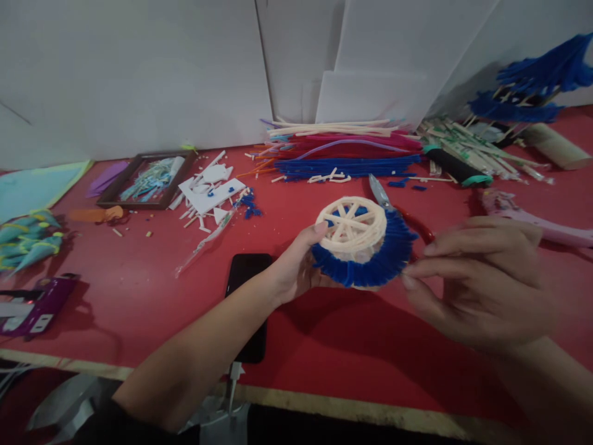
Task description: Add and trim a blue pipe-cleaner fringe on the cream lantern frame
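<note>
My left hand (301, 262) grips a round wheel-shaped piece, with a cream pipe-cleaner rim and spokes (352, 222) on top. Around its lower and right side runs a fringe of blue pipe cleaners (365, 266). The thumb presses on the cream rim; the other fingers are hidden beneath. My right hand (477, 278), slightly blurred, has thumb and index finger pinched at the fringe's right edge. What lies in that pinch, if anything, is too small to make out. Scissors or pliers with metal jaws (380, 191) and red handles lie just behind the piece.
Behind lie bundled pipe cleaners (347, 167), a black-and-teal handle (456, 165) and a pink glue gun (542, 222). A phone (250, 281) rests under my left forearm. Left are a brown frame (148, 179), white scraps (208, 194) and a purple device (46, 309). A blue-fringed structure (519, 105) stands back right.
</note>
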Demonstrator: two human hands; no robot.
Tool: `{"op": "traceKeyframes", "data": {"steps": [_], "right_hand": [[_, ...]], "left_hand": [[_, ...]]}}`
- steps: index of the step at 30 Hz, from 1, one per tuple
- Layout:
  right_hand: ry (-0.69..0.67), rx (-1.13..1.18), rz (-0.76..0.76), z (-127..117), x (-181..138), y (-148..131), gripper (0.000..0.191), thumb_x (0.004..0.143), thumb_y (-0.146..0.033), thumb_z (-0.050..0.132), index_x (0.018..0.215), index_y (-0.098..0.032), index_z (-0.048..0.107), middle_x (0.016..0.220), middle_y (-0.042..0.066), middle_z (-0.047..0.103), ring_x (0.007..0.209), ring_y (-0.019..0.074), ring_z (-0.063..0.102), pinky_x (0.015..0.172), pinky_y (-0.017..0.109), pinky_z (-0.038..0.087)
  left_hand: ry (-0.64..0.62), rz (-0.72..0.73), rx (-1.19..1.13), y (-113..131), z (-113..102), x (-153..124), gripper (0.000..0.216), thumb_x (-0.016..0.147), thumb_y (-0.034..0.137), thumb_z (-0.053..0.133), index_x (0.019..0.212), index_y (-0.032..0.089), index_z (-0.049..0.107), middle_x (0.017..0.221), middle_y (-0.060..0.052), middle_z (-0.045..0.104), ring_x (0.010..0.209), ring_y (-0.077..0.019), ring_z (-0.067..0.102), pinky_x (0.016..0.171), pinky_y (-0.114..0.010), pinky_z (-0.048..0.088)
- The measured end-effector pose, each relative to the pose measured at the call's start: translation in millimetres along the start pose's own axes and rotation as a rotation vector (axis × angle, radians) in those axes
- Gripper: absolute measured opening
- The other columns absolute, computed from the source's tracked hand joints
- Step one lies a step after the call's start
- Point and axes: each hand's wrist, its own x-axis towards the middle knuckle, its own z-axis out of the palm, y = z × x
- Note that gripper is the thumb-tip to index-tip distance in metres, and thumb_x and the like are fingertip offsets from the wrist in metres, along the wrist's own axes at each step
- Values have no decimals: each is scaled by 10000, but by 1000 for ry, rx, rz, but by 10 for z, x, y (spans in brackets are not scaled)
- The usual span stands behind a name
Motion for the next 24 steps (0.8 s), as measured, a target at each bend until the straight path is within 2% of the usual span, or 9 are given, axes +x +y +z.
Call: {"op": "traceKeyframes", "data": {"steps": [5,8,11,15,19,21,24], "right_hand": [[-46,23,-8,-44,29,-8,149,886,-158,723,864,-278,637,856,-11,640,792,180,620,766,430,474],[-110,32,-6,-83,36,14,114,913,-189,684,910,-290,632,918,12,670,832,207,638,772,460,484],[-119,20,-23,-95,33,37,117,923,-187,683,937,-295,642,942,17,669,847,209,643,777,464,482],[-97,11,-13,-85,27,30,134,906,-169,702,936,-288,647,916,10,662,836,203,649,772,458,482],[-89,-19,-66,-48,7,-16,96,915,-267,736,966,-293,658,1014,32,675,888,226,636,789,468,492],[-104,-38,-105,-15,-9,-31,116,908,-310,763,973,-303,668,1081,31,666,945,233,617,822,456,497],[-122,-37,-126,26,-28,-31,154,894,-267,781,996,-315,675,1102,23,651,1008,241,585,859,435,501]], "left_hand": [[-86,42,15,-33,-38,15,763,759,774,678,1284,221,700,1173,-133,798,1004,-293,736,804,-400,614],[-87,39,26,-30,-21,24,733,801,760,637,1287,215,696,1167,-133,796,1025,-303,734,794,-401,611],[-71,22,3,-12,7,19,681,832,728,620,1275,216,696,1161,-129,797,1067,-310,727,789,-389,609],[-38,9,-46,14,41,-2,608,802,664,694,1204,208,712,1122,-130,800,1070,-305,720,796,-384,612],[-15,32,-94,16,69,-13,528,763,553,795,1162,217,709,1059,-88,800,930,-245,732,804,-360,596],[-20,64,-95,8,77,-12,539,732,536,841,1149,219,713,1055,-79,799,891,-221,728,788,-336,582],[-45,87,-62,-7,80,-12,627,686,577,880,1168,208,723,1120,-102,795,957,-240,731,817,-339,577]]}}
